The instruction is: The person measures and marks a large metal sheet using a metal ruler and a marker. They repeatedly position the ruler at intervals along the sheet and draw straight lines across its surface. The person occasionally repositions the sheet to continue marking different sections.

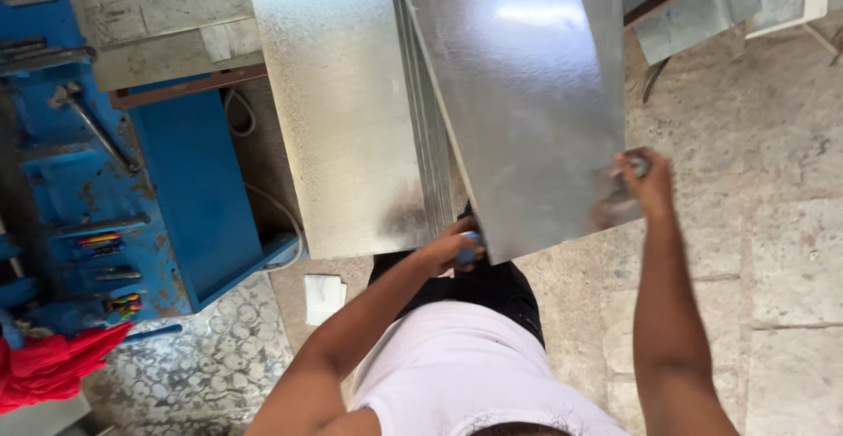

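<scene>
The floor (pixel 773 252) is made of worn stone slabs, pale and stained; at near left it gives way to a patterned section. A blue metal workbench (pixel 189 181) stands at the left, with hand tools lying on its top and a red cloth (pixel 53 366) bunched at its near corner. A pale cable (pixel 281 212) runs down beside the bench.

A person in a white shirt and dark trousers looks straight down at a galvanized steel sheet (pixel 527 102), shiny and spangled, held tilted in front of the body. A second galvanized sheet (pixel 338 111) lies just left of it, resting flatter, and the edges of further sheets show between the two.

The left hand (pixel 452 245) is closed around the near left corner of the held sheet, fingers curled under the edge, with a small blue item partly visible in the grasp. The right hand (pixel 645 181) pinches the near right corner of the same sheet, thumb on top and fingers beneath. Both arms are extended forward, the right arm reaching farther than the left.

A small white square (pixel 323 297) lies on the floor near the feet.
</scene>
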